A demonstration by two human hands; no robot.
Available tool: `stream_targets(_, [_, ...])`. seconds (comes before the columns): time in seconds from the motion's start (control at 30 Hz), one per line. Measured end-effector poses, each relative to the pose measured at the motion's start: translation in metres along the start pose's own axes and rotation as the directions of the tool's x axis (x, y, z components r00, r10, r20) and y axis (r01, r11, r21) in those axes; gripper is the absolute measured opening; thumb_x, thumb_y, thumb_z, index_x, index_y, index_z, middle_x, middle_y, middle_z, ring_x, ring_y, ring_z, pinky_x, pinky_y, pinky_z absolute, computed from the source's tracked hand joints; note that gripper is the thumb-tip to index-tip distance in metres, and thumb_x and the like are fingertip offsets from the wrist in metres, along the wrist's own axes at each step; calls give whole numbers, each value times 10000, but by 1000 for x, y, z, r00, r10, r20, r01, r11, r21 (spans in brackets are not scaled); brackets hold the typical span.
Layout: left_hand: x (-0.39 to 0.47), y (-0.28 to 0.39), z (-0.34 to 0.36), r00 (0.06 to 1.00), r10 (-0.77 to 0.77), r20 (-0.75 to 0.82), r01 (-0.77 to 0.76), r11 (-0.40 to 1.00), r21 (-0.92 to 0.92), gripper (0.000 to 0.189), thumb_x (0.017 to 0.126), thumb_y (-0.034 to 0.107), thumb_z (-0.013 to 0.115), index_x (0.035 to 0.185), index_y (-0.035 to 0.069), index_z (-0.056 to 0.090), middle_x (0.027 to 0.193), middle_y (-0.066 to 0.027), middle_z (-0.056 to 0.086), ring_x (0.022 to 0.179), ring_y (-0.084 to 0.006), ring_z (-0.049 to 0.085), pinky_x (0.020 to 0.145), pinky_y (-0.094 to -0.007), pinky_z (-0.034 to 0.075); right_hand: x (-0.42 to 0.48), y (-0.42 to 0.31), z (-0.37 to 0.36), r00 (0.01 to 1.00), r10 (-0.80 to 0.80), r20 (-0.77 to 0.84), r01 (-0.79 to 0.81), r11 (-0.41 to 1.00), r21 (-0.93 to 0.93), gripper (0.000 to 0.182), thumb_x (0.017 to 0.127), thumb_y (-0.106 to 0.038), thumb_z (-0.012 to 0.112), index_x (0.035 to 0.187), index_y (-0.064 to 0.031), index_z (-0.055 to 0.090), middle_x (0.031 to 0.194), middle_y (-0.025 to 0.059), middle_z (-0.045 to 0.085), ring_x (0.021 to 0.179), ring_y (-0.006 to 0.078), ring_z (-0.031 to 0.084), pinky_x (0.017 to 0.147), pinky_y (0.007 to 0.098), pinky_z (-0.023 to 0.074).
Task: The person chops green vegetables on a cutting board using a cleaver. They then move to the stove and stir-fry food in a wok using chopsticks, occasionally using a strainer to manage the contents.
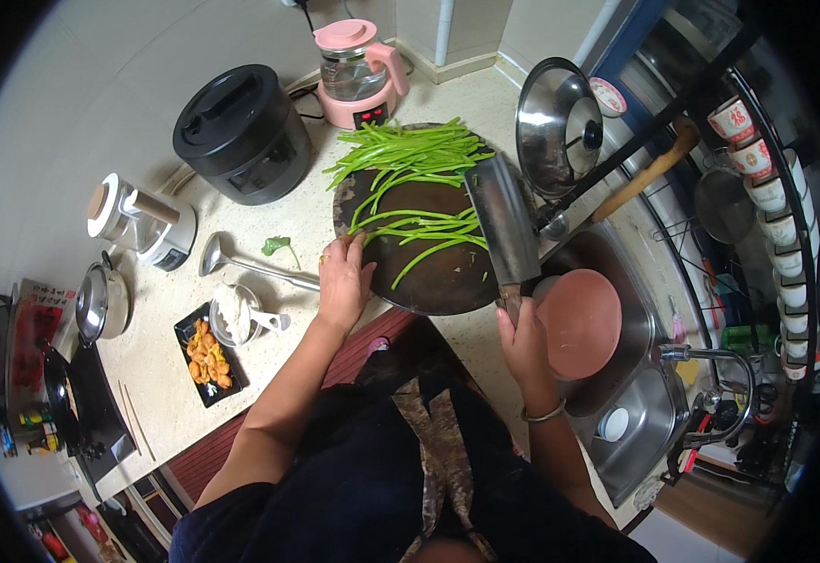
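My right hand (524, 343) grips the wooden handle of a cleaver (501, 218), whose broad blade lies over the right side of a round dark chopping board (438, 281). Several long green vegetable stems (424, 224) stretch across the board, their right ends meeting the blade. At their left ends are the fingertips of my left hand (343, 281), with the thumb apart; whether they pinch the stems is unclear. A thicker pile of green stems (410, 151) covers the board's far side. Small green bits (457, 270) are scattered near the cleaver.
Left of the board are a ladle (262, 271), a bowl of white paste (234, 317) and a black dish of orange food (206, 359). A black cooker (241, 134) and pink kettle (357, 77) stand behind. Right, a pink basin (582, 324) sits in the sink (646, 422), near a pot lid (558, 127).
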State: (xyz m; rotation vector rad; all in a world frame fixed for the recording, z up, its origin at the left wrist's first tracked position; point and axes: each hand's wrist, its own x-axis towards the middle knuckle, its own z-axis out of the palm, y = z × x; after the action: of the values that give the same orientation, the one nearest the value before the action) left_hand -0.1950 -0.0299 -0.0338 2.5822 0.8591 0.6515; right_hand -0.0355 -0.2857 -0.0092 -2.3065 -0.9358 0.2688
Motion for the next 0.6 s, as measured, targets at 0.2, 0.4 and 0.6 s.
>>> stream_targets(0.2, [-1,-7,-6,967,-181,180,185,983,-3,457,786,72,665,1209,36,496,1135,-201,517,994,-397,557,838,-456,480,-29,25,39,982,35,183,-9,990,-144,320,904,-271,609,1002,0,471,881,274,605,795,481,576,646,521,446])
stream_targets(0.4, [-7,-12,-5,941,-261,215,273,962,-26,451,806,55,631,1210,43,431,1079,-239,530,925,-438,574,787,-492,489,-47,-28,21,992,66,103,-75,994,78,327,905,-286,608,989,4,482,874,283,602,812,475,584,668,526,456])
stream_targets(0.6, [-25,-42,10,935,-247,256,289,947,-141,420,806,37,636,1160,32,411,905,-226,610,827,-425,610,724,-471,492,-56,-14,39,958,73,277,-61,997,-52,349,911,-301,601,974,19,477,878,292,593,819,478,578,672,519,460])
